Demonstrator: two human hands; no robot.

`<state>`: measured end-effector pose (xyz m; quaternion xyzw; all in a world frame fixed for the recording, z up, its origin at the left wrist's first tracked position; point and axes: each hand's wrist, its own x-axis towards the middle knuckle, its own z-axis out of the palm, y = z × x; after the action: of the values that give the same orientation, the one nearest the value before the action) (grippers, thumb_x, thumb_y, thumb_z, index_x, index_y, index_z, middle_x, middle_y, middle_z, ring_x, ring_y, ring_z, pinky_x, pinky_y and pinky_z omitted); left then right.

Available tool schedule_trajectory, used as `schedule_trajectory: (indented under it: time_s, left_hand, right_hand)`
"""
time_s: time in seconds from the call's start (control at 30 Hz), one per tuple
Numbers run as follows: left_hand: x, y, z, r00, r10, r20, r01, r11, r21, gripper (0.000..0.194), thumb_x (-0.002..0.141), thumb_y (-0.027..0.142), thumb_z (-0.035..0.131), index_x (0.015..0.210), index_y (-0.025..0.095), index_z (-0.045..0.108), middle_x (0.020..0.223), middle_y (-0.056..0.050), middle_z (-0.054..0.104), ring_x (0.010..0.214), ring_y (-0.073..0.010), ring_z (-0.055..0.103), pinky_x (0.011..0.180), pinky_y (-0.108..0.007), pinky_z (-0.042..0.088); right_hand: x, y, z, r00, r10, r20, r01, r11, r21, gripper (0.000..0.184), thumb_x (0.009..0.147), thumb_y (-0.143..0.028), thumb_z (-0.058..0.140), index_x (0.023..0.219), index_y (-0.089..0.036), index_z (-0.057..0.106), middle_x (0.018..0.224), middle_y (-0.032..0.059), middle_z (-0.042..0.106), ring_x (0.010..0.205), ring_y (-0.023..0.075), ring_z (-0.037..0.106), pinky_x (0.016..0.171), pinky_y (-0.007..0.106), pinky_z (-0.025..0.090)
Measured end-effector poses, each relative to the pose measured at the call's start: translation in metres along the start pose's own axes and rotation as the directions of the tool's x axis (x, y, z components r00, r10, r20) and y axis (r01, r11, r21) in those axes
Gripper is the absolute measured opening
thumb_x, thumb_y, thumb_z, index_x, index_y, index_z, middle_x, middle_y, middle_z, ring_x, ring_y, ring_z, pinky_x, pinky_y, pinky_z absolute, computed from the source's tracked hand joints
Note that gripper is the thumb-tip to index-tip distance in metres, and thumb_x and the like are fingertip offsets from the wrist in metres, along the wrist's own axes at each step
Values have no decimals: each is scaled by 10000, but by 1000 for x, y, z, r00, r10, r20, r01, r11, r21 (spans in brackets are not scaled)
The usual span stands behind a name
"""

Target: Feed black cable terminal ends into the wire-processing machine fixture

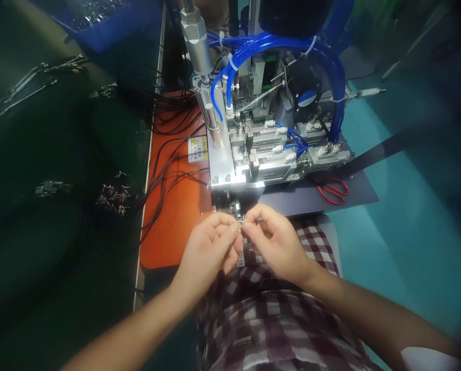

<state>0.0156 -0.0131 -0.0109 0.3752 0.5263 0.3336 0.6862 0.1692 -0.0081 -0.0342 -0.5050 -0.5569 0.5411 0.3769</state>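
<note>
My left hand point(215, 239) and my right hand point(271, 239) meet fingertip to fingertip just in front of the machine point(261, 149). Both are closed in a pinch. Between the fingertips shows a tiny pale piece point(240, 224), mostly hidden and too small to name. Right behind the fingers lies the machine's small metal front fixture point(233, 208). A patterned checked cloth point(276, 314) covers my lap below the hands.
Black cables point(164, 175) cross the orange board point(168, 232) at left. Red-handled scissors or pliers point(334, 191) lie on the grey plate at right. Several small parts point(114, 197) are scattered on the dark green surface. A blue bin point(102, 26) of metal parts stands far left.
</note>
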Motion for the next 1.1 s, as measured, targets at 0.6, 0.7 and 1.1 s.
schedule_trajectory:
  time_s: [0.6,0.7,1.1]
  left_hand:
    - [-3,2,4,1000,-24,6,24,999,42,192,915,346,515,822,197,439,531,73,520,347,-22,331,353,-136,215]
    - [-3,5,2,999,-49,21,47,995,85,200,915,335,511,800,189,438,525,75,532,324,-13,329,357,-139,215]
    - [1,7,1,997,-71,43,68,996,65,174,907,285,511,786,168,468,518,65,571,306,-7,356,395,-148,277]
  right_hand:
    - [-10,-2,2,993,-114,5,113,983,-142,124,902,-217,497,780,-195,491,714,-17,483,590,109,431,560,262,353]
    - [-8,0,0,1000,8,29,-6,997,-75,142,923,-279,491,803,-203,496,636,-42,465,527,102,406,502,252,333]
    - [2,-11,-12,995,-95,42,103,963,-249,77,847,-243,623,795,-190,640,703,-32,618,498,75,455,506,236,360]
